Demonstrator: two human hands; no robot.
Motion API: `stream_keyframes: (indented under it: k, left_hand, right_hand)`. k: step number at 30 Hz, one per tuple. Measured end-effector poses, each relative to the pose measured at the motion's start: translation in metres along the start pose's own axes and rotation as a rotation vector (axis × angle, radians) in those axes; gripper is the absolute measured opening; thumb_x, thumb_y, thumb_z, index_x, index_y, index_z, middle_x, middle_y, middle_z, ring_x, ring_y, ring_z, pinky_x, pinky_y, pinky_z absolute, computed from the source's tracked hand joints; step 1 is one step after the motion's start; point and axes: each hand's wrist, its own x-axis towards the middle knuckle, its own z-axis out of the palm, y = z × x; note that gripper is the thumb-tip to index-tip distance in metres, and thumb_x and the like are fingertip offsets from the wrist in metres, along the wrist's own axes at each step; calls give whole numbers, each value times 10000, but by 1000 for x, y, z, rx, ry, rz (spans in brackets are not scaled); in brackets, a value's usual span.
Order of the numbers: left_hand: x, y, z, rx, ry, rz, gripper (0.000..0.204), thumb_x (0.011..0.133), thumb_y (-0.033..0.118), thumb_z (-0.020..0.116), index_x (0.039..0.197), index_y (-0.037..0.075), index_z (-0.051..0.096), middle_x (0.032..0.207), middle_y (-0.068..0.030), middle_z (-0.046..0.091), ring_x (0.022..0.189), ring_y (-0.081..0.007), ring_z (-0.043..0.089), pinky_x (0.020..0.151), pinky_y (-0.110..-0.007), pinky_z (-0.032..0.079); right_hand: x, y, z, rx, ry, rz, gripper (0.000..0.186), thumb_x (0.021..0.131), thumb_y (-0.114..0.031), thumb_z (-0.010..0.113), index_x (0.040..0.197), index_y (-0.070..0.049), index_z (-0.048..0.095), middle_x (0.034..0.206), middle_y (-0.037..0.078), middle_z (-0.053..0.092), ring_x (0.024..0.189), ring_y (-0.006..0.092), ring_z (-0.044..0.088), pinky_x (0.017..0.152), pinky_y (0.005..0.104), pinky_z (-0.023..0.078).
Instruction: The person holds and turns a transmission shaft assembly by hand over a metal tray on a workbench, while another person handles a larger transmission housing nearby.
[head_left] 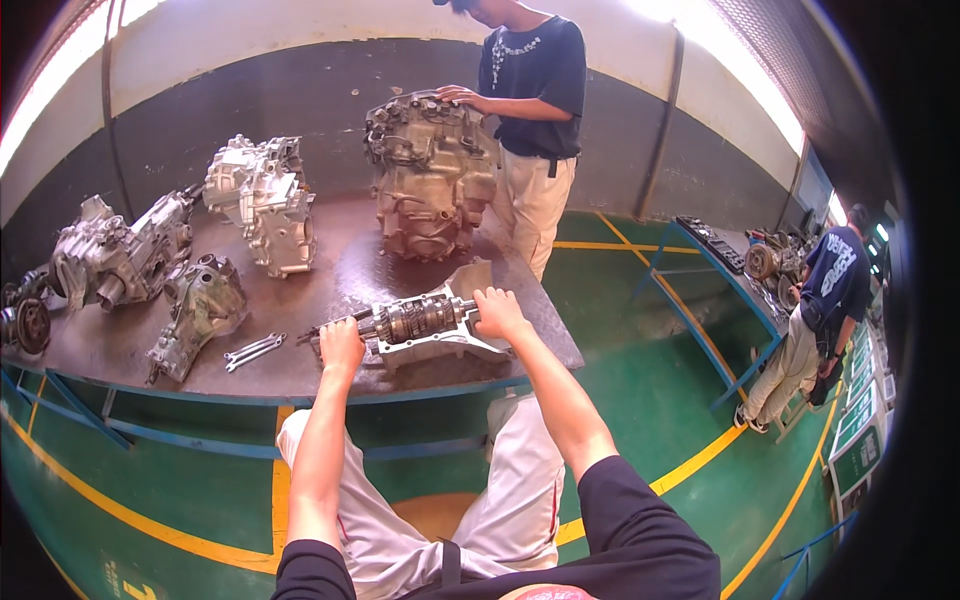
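Observation:
In front of me a gear shaft [418, 318] with several dark toothed gears lies in an opened silver gearbox housing [455, 347] near the table's front edge. My left hand [342, 343] is closed around the left end of the shaft. My right hand [498, 312] is closed at the shaft's right end, beside the flared bell of the housing. The fingers partly hide both shaft ends. Left of my left hand, several wrenches [254, 351] lie side by side on the table.
The brown metal table [340, 225] bears a large bronze-coloured gearbox [432, 180], a silver gearbox [262, 200], and another silver gear unit [120, 250]. A smaller housing [205, 305] lies nearer. Across the table a person [535, 100] touches the large gearbox. Another person [825, 290] stands at a second bench [725, 270].

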Motion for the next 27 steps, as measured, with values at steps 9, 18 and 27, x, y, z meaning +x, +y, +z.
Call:
stream_keyframes:
  k: [9,18,27]
  left_hand:
    - [-7,5,-9,22,33,0,170,788,140,674,930,50,647,921,-137,697,957,-293,649,890,-425,456]
    - [-8,5,-8,17,71,16,195,780,138,681,948,46,642,937,-140,694,969,-295,643,893,-424,451]
    - [-16,9,-16,25,128,33,196,764,130,681,937,48,637,942,-135,687,971,-291,629,885,-414,446]
  right_hand:
    - [-8,1,0,10,25,-5,500,722,-247,698,1162,-83,526,1088,175,579,1092,351,554,910,472,411]
    - [-16,-2,-1,29,84,0,420,789,-290,660,1136,-87,539,1063,167,577,1076,347,554,907,479,406]
    - [-27,-3,2,20,158,8,350,810,-279,637,1094,-90,561,1030,155,588,1043,340,567,893,484,417]
